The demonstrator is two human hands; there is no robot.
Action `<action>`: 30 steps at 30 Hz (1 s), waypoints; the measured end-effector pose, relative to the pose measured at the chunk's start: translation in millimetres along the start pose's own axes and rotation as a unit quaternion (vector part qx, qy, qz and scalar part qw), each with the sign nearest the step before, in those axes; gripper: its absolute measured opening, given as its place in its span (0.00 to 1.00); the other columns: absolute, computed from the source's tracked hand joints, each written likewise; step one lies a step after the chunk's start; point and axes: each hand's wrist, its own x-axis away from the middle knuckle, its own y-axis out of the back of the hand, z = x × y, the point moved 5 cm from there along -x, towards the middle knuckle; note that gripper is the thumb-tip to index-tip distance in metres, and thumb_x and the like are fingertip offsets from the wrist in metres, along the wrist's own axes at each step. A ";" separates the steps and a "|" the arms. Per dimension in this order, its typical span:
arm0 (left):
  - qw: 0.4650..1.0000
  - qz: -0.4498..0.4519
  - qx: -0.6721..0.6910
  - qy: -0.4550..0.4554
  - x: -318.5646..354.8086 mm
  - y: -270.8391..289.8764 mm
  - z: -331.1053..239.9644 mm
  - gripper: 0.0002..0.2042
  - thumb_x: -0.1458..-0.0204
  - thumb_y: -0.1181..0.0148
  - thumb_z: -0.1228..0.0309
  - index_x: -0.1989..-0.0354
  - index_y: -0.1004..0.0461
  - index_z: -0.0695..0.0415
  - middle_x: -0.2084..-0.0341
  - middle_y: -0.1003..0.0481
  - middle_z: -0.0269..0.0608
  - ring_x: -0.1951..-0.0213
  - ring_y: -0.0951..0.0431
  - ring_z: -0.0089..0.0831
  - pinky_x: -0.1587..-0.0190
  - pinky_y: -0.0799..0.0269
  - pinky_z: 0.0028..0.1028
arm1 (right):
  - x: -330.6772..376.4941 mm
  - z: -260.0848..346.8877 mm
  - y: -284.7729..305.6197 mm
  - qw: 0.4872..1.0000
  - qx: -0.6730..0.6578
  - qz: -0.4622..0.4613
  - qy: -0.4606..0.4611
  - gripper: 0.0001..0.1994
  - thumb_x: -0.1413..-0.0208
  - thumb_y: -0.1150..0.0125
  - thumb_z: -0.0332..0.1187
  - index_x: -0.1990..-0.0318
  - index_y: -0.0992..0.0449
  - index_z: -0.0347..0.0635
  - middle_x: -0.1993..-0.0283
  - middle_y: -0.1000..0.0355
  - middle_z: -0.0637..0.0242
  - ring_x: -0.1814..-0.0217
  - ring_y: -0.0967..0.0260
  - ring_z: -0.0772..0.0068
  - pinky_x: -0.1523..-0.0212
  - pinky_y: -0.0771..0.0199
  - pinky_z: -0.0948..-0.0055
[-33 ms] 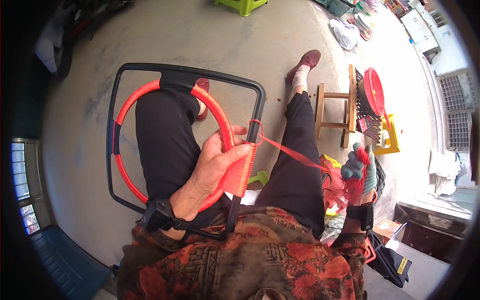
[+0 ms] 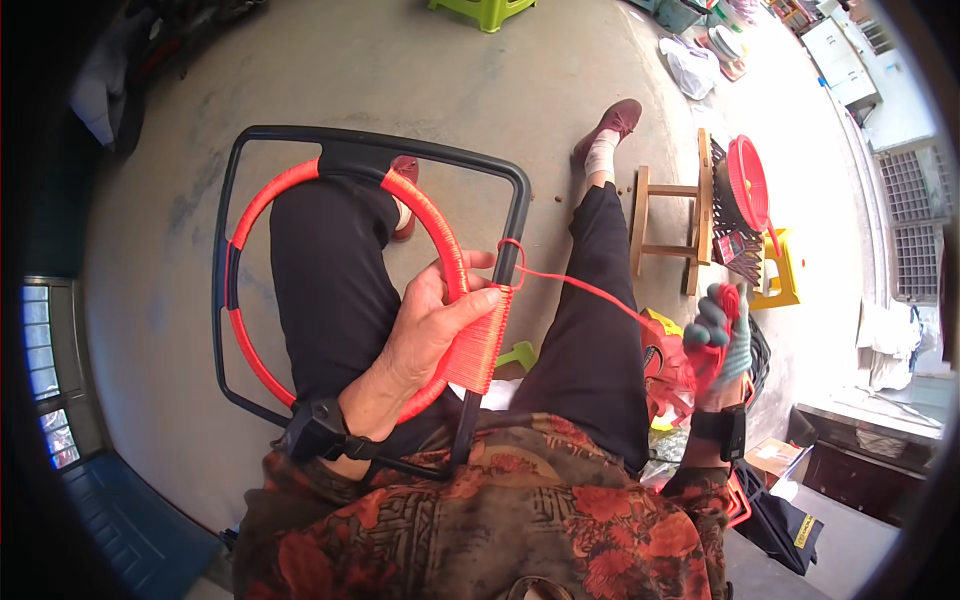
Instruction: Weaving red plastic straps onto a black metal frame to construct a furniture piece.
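A black rectangular frame (image 2: 450, 153) with rounded corners lies across my left thigh. Inside it sits a ring (image 2: 432, 217) wound mostly in red cord. Between the ring and the frame's right bar is a band of tight red winding (image 2: 478, 350). My left hand (image 2: 408, 335) is closed around the ring's right side, thumb resting on the winding, fingers partly hidden behind. From a loop at the right bar, red cord (image 2: 590, 287) runs to my right hand (image 2: 738, 345). That hand wears a grey-green glove and is closed on a bundle of the cord, off to the right.
Right of my leg stand a wooden stool (image 2: 668, 190), a red round basket (image 2: 742, 185) and a yellow stool (image 2: 785, 270). A red bag (image 2: 665, 375) lies beside my right thigh. A green stool (image 2: 487, 10) stands far ahead; a white plastic bag (image 2: 690, 68) lies far right.
The cord has gone from a straight, blurred streak to a thin, slightly curved line. My right hand has shifted a little; my left hand and the frame have stayed put.
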 end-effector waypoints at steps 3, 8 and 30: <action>1.000 -0.013 -0.015 0.006 1.4 -3.0 -4.7 0.21 0.45 0.42 0.75 0.43 0.38 0.66 0.64 0.23 0.37 0.65 0.24 0.18 0.63 0.27 0.19 | -17.9 -25.1 -9.2 0.991 0.039 -0.114 0.056 0.33 0.41 0.47 0.59 0.46 0.31 0.34 0.73 0.36 0.74 0.77 0.41 0.84 0.73 0.34 0.78; 0.999 -0.005 -0.032 0.008 -0.3 -1.1 -1.1 0.20 0.45 0.42 0.75 0.45 0.36 0.65 0.64 0.23 0.36 0.65 0.24 0.18 0.62 0.27 0.19 | -39.7 -131.6 -99.3 0.961 0.263 0.003 -0.082 0.23 0.41 0.41 0.40 0.42 0.31 0.37 0.74 0.30 0.69 0.75 0.32 0.77 0.71 0.30 0.76; 0.995 -0.041 0.065 0.058 -3.0 7.8 5.7 0.07 0.43 0.40 0.71 0.61 0.28 0.60 0.72 0.24 0.35 0.73 0.24 0.20 0.68 0.25 0.22 | -21.2 -114.1 -160.5 0.953 0.288 0.096 -0.002 0.13 0.39 0.45 0.42 0.66 0.29 0.41 0.75 0.28 0.64 0.80 0.32 0.77 0.78 0.32 0.79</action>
